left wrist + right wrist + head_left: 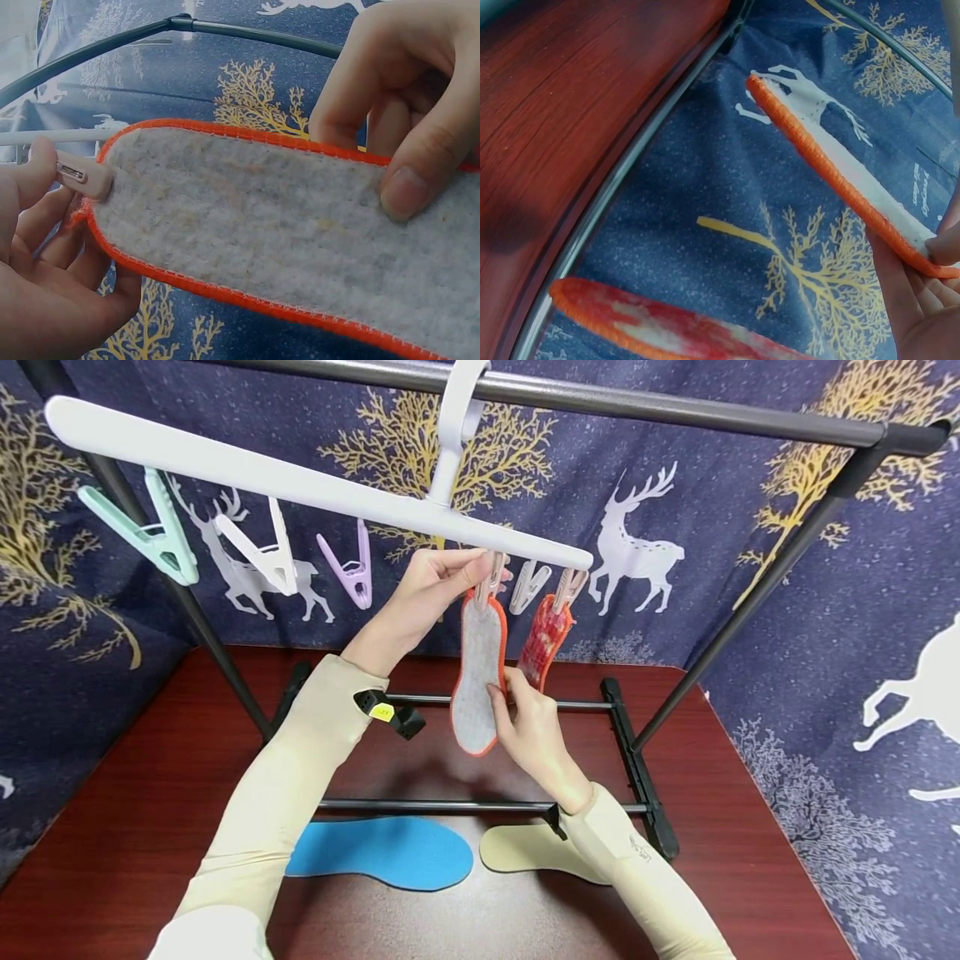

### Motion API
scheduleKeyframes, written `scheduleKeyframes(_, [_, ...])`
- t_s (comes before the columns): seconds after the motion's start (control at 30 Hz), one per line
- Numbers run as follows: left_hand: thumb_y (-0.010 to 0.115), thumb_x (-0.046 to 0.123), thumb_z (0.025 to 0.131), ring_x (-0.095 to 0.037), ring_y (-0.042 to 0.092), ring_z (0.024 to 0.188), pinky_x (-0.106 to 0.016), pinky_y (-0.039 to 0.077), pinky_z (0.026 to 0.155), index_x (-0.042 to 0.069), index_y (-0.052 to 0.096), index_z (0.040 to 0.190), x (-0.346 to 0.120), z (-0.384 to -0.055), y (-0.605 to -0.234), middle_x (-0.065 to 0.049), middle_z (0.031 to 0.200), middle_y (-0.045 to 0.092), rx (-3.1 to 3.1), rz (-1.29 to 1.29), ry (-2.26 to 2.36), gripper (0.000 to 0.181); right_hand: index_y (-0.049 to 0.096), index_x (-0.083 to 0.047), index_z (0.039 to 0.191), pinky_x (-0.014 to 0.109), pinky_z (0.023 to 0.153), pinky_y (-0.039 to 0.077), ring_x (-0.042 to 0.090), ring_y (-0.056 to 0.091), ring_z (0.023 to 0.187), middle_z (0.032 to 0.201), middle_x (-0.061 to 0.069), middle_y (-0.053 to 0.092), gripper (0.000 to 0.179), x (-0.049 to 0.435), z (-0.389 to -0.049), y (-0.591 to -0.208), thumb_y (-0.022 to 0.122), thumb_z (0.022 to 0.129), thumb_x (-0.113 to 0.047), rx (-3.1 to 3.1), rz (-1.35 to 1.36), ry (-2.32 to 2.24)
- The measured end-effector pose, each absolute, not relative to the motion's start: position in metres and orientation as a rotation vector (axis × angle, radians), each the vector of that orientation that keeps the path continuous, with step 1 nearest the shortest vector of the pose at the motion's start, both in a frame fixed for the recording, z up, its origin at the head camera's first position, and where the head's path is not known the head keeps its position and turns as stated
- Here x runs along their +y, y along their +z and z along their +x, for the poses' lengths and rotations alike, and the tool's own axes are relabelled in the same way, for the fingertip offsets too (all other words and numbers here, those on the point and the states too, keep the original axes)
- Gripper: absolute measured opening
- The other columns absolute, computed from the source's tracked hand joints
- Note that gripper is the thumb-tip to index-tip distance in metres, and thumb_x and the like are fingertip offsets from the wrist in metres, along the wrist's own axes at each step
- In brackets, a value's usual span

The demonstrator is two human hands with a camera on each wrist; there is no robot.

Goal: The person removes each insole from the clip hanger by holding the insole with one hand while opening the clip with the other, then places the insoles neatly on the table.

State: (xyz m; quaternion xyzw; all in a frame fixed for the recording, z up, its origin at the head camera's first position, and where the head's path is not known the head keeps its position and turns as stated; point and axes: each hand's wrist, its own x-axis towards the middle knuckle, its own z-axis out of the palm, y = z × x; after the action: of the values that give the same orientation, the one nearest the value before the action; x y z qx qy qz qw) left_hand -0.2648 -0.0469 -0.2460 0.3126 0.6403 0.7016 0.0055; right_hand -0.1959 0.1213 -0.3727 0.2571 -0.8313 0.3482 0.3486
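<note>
A grey felt insole with orange edging [478, 668] hangs lengthwise below a white hanger [285, 487]. My left hand [438, 583] pinches a pale pink clothespin [90, 178] at the insole's upper end, and the pin's tip overlaps the felt. Lower down, my right hand [531, 731] grips the insole's side edge, thumb on the grey face and the other fingers behind. Just to the right, a red patterned insole [543, 643] with the same edging hangs from another pink clothespin [567, 589]. The right wrist view shows the held insole [832, 166] nearly edge-on.
Mint [171, 547], white [279, 558] and purple [356, 578] clothespins hang along the hanger's left half; a pale one [527, 591] hangs between the insoles. A dark metal rack [675, 414] carries the hanger. Blue [390, 852] and beige [536, 847] insoles lie on the table [750, 860].
</note>
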Motion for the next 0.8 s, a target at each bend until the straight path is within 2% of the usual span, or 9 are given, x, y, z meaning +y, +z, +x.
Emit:
scheduleKeyframes(0.17, [0.052,0.005,0.098,-0.014,0.067,0.103,-0.033,0.049,0.098,-0.005,0.066,0.119,-0.0464,-0.2644,-0.2463,-0.001,0.103,0.072,1.976,1.003,2.240,0.027,0.059,-0.002,0.107,0.021,0.047,0.045,0.009,0.055,0.053,0.070,0.006,0.064,0.015,0.1213,-0.1957,-0.3729,0.062,0.094,-0.009,-2.151,0.671,0.900])
scheduleKeyframes(0.27, [0.051,0.003,0.098,-0.014,0.067,0.102,-0.033,0.049,0.096,-0.005,0.068,0.113,-0.0457,-0.2638,-0.2464,0.001,0.100,0.071,1.953,1.021,2.262,0.024,0.059,-0.002,0.107,0.021,0.046,0.045,0.009,0.054,0.052,0.070,0.006,0.064,0.016,0.1213,-0.1956,-0.3734,0.062,0.093,-0.009,-2.150,0.666,0.899])
scheduleKeyframes(0.47, [0.050,0.002,0.098,-0.014,0.067,0.099,-0.031,0.051,0.089,-0.011,0.061,0.120,-0.0443,-0.2622,-0.2455,0.004,0.094,0.072,1.938,1.033,2.277,0.028,0.059,-0.001,0.107,0.022,0.046,0.042,0.009,0.049,0.051,0.067,0.005,0.060,0.015,0.1217,-0.1956,-0.3750,0.062,0.093,-0.009,-2.145,0.659,0.893])
scheduleKeyframes(0.8, [0.050,0.002,0.097,-0.012,0.068,0.097,-0.035,0.050,0.099,-0.015,0.055,0.125,-0.0444,-0.2614,-0.2448,0.006,0.090,0.073,1.970,1.021,2.279,0.033,0.059,-0.002,0.107,0.022,0.048,0.045,0.009,0.053,0.054,0.073,0.006,0.065,0.015,0.1227,-0.1956,-0.3760,0.062,0.094,-0.009,-2.149,0.678,0.891])
